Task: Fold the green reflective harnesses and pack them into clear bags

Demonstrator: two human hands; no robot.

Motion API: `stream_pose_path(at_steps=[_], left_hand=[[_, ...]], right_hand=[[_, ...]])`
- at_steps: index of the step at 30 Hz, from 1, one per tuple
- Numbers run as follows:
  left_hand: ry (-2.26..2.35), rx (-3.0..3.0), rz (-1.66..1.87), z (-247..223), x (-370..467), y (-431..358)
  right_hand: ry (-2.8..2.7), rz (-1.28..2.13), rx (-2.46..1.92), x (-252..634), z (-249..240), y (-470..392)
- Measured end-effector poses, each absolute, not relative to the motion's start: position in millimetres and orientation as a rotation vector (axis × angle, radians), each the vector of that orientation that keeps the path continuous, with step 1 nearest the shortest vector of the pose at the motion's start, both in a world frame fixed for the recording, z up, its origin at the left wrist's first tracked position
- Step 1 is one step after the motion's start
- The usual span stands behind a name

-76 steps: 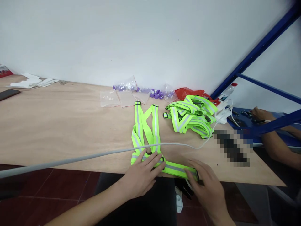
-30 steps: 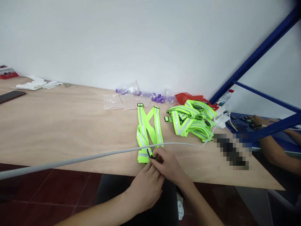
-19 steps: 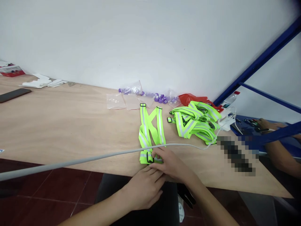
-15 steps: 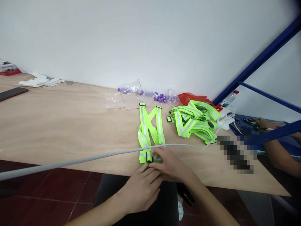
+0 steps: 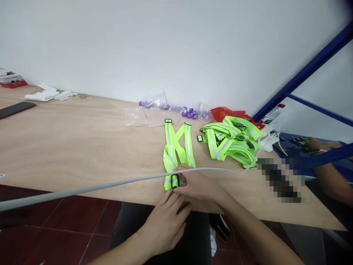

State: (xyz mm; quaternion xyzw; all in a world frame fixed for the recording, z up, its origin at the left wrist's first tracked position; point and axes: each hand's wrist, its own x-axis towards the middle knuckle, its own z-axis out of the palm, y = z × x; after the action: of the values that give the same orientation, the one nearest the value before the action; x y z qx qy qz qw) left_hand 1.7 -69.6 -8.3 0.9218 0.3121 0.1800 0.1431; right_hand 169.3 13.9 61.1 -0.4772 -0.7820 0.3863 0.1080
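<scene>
A neon-yellow reflective vest (image 5: 180, 149) made of grey-striped straps lies in a crossed shape near the table's front edge. At its near end, the strap is bunched around a black buckle (image 5: 174, 181). My right hand (image 5: 194, 183) comes in from the right with thumb and fingers curled closed on the strap by that buckle; part of the strap is hidden under it. My left hand (image 5: 167, 221) reaches up from below, fingers stretched out, their tips touching the strap's near edge just under the buckle.
A grey cable (image 5: 110, 185) crosses in front of the vest. To the right lies a pile of similar vests (image 5: 230, 141), with red bags (image 5: 228, 113) behind. Clear plastic bags (image 5: 136, 117) and purple pieces (image 5: 189, 113) line the wall. A co-worker's arm (image 5: 329, 180) is beyond the blue frame (image 5: 309, 71).
My right hand has moved slightly up, its fingers curling further over the strap beside the buckle. The left hand has shifted slightly down. The whole view has shifted a little.
</scene>
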Motion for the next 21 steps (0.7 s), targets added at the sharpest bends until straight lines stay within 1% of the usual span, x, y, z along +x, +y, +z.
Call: stream_pose_path(at_steps=[11,16,21], left_hand=[[0.925,2.687,0.398,1,4,-70],[0.868,2.665,0.392,-4,0,-69],[0.857,2.623,0.383,-5,-1,-69]], right_hand=[[-2.321,1.02,-1.371,161,41,13],[-2.324,1.018,-1.424,158,40,15],[-2.392,1.005,-1.379,154,43,17]])
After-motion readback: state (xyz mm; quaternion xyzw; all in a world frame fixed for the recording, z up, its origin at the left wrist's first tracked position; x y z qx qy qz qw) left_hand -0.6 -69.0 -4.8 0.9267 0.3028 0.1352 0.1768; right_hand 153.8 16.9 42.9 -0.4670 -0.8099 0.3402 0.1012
